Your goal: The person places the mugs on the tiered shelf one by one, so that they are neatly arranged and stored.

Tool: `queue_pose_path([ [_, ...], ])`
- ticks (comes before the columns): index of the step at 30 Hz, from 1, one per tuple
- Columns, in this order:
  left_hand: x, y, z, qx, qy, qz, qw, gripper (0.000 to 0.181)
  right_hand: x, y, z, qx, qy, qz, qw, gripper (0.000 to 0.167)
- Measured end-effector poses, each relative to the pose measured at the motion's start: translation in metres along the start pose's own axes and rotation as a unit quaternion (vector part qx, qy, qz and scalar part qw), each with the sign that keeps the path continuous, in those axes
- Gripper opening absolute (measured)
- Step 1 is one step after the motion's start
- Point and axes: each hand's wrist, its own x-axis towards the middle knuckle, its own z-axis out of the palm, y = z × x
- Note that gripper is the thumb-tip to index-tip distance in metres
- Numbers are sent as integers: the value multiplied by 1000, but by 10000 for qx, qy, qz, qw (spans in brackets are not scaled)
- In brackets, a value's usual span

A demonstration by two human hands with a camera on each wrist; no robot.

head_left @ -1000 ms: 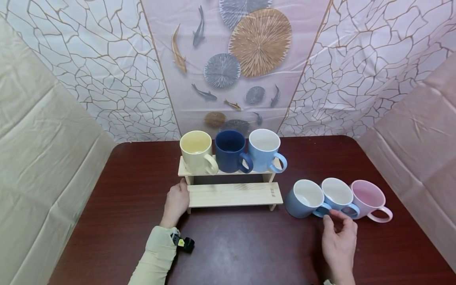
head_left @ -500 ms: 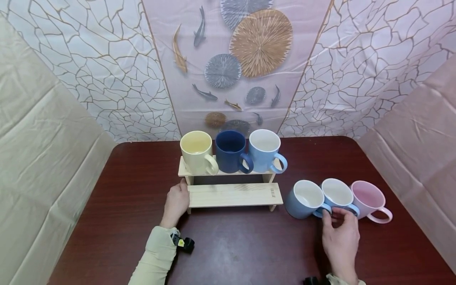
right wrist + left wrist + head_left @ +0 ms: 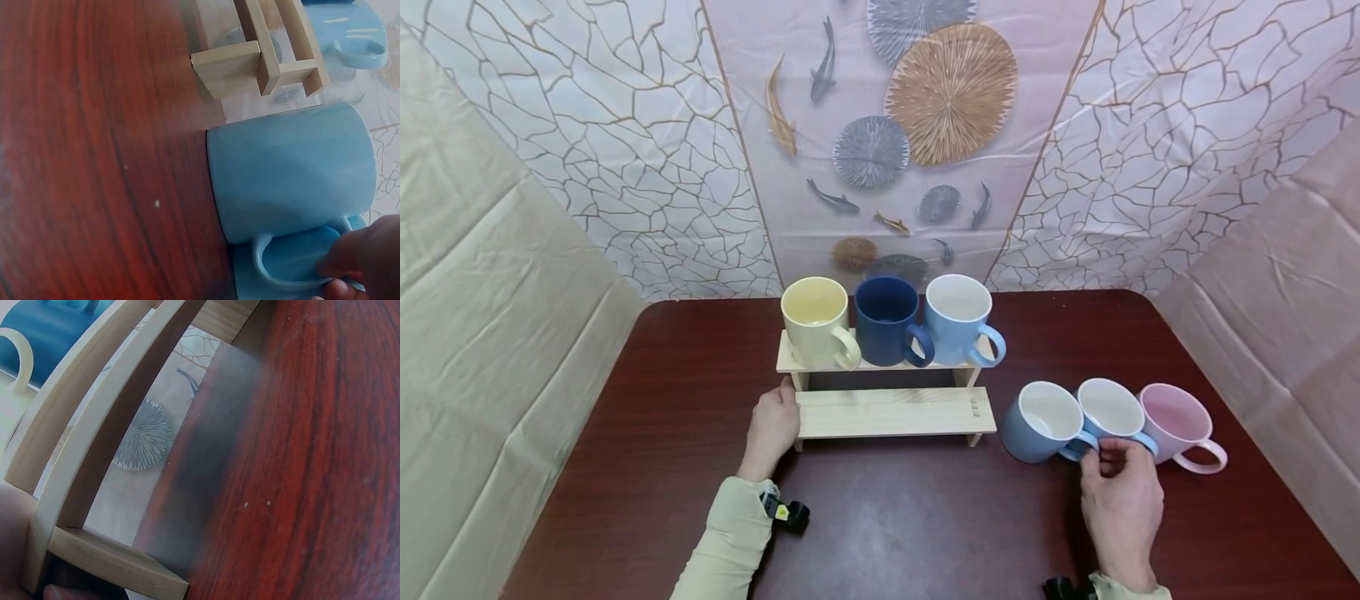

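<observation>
My left hand (image 3: 771, 425) grips the left end of a two-step wooden rack (image 3: 891, 412); the left wrist view shows fingers (image 3: 11, 522) at its end board. My right hand (image 3: 1122, 504) pinches the handle of a blue mug (image 3: 1030, 437) with a white inside, standing on the table right of the rack. In the right wrist view the thumb (image 3: 350, 253) and a fingertip lie on either side of that handle. A light blue mug (image 3: 1108, 404) stands close behind the fingers, its handle partly hidden. Beside it is a pink mug (image 3: 1172, 412).
On the rack's upper step stand a yellow mug (image 3: 814, 325), a navy mug (image 3: 883, 329) and a light blue mug (image 3: 957, 321). The dark red table (image 3: 880, 533) has patterned cloth (image 3: 662, 150) behind it and cloth walls at both sides.
My right hand has moved slightly right, and its fingers have closed in on the blue mug's handle. My left hand stays on the rack; the mugs have not visibly moved.
</observation>
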Motion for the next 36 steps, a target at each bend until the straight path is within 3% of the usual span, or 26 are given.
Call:
queue_pose_path([
  [6,0,0,0,28,60,49,10000,56,-1,1,0,114,74,-206,9997,17],
  [9,0,1,0,49,80,95,9999,55,-3,0,-1,211,33,-113,9997,19],
  [14,0,1,0,41,56,93,9999,55,-7,0,-2,236,-388,259,9986,26],
  [21,0,2,-1,20,9,54,10000,55,-11,2,-6,276,-1073,-9,9938,11],
  [29,0,1,0,-27,4,56,10000,55,-14,-3,-15,901,-1878,883,9741,16],
  [36,0,2,-1,4,144,147,9998,53,-13,-1,-19,1432,-2417,901,9555,27],
])
